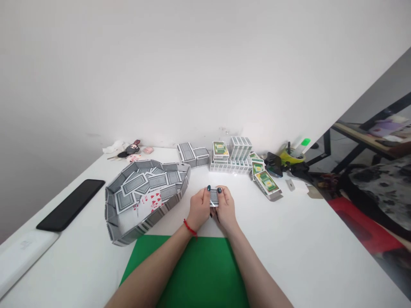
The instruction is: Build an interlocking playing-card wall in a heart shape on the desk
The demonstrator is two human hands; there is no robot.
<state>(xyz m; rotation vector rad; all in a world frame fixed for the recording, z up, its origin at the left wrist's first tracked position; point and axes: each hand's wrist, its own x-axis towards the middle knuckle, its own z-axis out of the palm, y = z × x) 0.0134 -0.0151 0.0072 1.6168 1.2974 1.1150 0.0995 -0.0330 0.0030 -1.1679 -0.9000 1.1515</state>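
Note:
Between my two hands I hold a small deck of playing cards (214, 197), its patterned back facing up. My left hand (199, 208), with a red cord bracelet at the wrist, grips the left side, thumb on top. My right hand (226, 207) grips the right side in the same way. The fingers beneath are mostly hidden. To the left lies a tray-like ring folded from playing cards (146, 229), holding loose cards (136, 184), most back up and a few showing red faces.
Behind my hands stand card stacks (189, 153) and boxed decks (231, 164). Opened green card boxes (267, 183) lie right, near a yellow pen cup (290, 156). A green mat (195, 271) lies under my forearms. A black phone (72, 204) lies far left. A person in patterned clothing (382, 192) sits right.

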